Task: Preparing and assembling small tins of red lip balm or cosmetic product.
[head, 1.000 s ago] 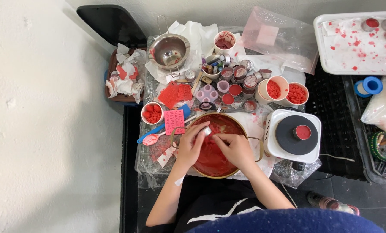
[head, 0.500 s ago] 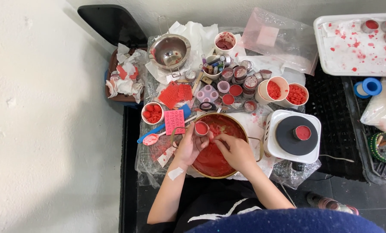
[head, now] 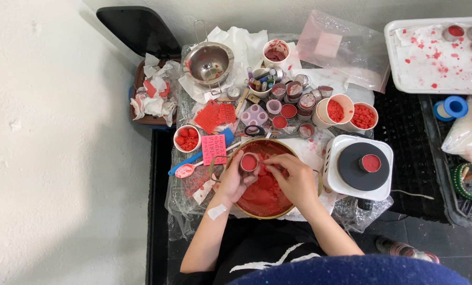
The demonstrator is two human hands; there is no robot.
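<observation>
Red wax in a small round tin (head: 249, 162) pinched by left hand (head: 234, 182) over a large red-filled bowl (head: 262, 211), right hand (head: 294, 179) fingers curled just beside the tin, grip unclear, hot plate (head: 358, 168) right, spoon (head: 186, 170), cups (head: 347, 112), jars crowding counter (head: 310, 148).

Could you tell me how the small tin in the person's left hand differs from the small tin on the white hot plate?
The tin in the left hand is held over the big bowl of red wax, gripped by the left hand, while the right hand reaches toward it. The tin on the hot plate rests alone, untouched, on the plate's dark disc. Both are small, round and filled with red.
</observation>
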